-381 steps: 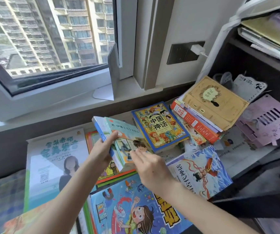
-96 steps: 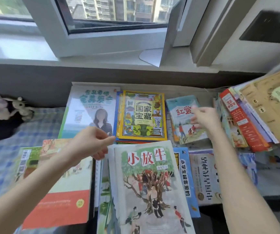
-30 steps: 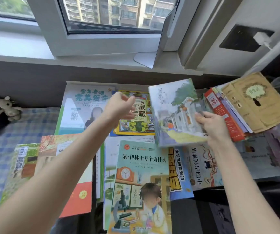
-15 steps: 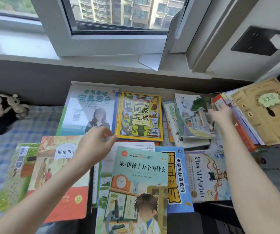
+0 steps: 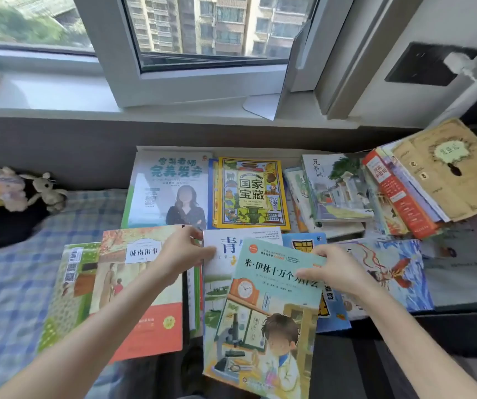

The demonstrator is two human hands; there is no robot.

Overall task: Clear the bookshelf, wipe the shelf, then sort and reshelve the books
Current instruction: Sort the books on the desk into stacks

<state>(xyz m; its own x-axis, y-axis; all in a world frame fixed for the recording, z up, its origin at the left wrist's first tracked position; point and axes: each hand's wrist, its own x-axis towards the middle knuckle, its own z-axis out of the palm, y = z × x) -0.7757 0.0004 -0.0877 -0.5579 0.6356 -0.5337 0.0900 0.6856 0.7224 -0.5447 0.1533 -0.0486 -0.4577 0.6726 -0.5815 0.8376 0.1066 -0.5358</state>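
Books lie spread over a bed and a dark ledge under a window. My right hand grips the top right corner of a teal book showing a boy with a microscope, thumb on its cover. The teal book lies tilted across a white book. My left hand holds that white book's upper left edge, thumb on the cover. An orange-and-red book lies under my left wrist.
Behind lie a white-green book, a yellow book and a grey-green book. A slanted stack topped by a tan book fills the right. A blue book lies right of my hand. Plush toys sit far left.
My right hand left the grey-green book on the back pile and came down to the teal book's corner, which now lies tilted. My left hand shifted right onto the white book.
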